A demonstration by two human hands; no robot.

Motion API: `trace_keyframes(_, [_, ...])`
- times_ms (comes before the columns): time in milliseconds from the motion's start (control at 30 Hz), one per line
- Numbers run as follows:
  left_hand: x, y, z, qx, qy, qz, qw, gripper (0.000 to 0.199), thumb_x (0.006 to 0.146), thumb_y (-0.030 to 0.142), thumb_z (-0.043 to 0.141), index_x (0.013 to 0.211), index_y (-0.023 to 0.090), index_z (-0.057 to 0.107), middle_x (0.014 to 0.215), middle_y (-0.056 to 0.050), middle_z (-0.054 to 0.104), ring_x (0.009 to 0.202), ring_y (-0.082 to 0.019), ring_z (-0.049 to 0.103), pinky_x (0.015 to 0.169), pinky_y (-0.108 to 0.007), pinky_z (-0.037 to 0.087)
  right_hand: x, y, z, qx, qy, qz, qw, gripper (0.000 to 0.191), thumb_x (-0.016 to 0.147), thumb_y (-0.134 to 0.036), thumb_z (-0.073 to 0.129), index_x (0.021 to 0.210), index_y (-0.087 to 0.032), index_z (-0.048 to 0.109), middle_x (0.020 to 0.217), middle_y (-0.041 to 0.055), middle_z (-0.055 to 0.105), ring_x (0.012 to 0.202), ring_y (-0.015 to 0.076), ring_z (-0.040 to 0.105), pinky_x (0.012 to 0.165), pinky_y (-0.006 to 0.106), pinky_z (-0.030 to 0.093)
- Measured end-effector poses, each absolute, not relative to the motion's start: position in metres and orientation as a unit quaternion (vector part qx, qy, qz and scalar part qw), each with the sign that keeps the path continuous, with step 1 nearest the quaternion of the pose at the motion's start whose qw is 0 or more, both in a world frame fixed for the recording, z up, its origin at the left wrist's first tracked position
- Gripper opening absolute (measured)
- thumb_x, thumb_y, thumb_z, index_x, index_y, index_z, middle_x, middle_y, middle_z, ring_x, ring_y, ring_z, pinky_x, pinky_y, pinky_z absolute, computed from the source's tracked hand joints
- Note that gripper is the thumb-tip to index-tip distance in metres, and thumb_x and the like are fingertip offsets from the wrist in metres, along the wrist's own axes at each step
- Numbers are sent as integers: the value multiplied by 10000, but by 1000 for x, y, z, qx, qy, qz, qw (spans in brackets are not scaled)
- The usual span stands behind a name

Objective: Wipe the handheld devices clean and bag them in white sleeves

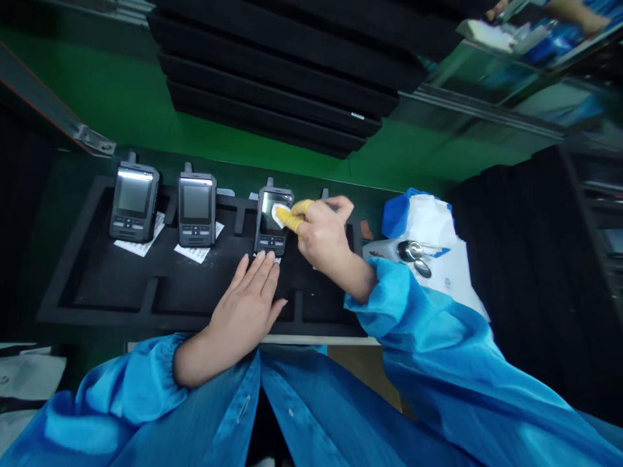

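A handheld two-way radio with a screen lies in the black foam tray. My right hand, with yellow covers on its fingers, pinches a small white wiping pad against that screen. My left hand lies flat with its fingers stretched out, the tips at the lower edge of the same radio. Further left in the tray are a second radio and a third radio, each over a printed white label. Another radio's antenna shows behind my right hand, which hides most of that device.
To the right lie a blue and white packet of wipes or paper and shiny oval metal pieces. Stacked black foam trays stand at the back, with more dark foam at the right. A co-worker's arm shows at top right.
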State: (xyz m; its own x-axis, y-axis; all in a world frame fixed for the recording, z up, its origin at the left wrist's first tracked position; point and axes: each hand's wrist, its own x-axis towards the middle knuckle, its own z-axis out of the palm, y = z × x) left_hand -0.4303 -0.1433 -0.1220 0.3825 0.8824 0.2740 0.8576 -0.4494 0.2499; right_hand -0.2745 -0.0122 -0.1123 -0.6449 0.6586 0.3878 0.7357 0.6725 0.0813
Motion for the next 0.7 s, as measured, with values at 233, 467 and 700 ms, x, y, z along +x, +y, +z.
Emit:
trace_keyframes(233, [-441,-148,-119,839,497,210,70,428,975,294,389,1242,21,584,1308,-224,605,1272,-311,542,1100,-534,399,-260,-70,-112,-324,-938,-57,109,299,877,-85,476,832,-240,728,909,-9,676,812,126,492,891,382,168])
trace_keyframes(467, [-483,-160,-99,807,528,260,47,345,970,282,440,1189,85,621,1253,-173,657,1219,-285,592,1089,-513,427,-277,-24,-94,-422,-894,-60,140,413,865,-69,421,1072,-294,700,996,17,666,934,166,502,876,403,178])
trace_keyframes(700, [-538,-174,-105,756,596,270,-7,320,941,261,520,1215,116,601,1204,-173,681,1190,-325,607,1088,-558,414,-292,-9,-110,-449,-877,-80,150,406,893,-75,371,969,-269,719,929,17,643,880,172,467,860,408,174])
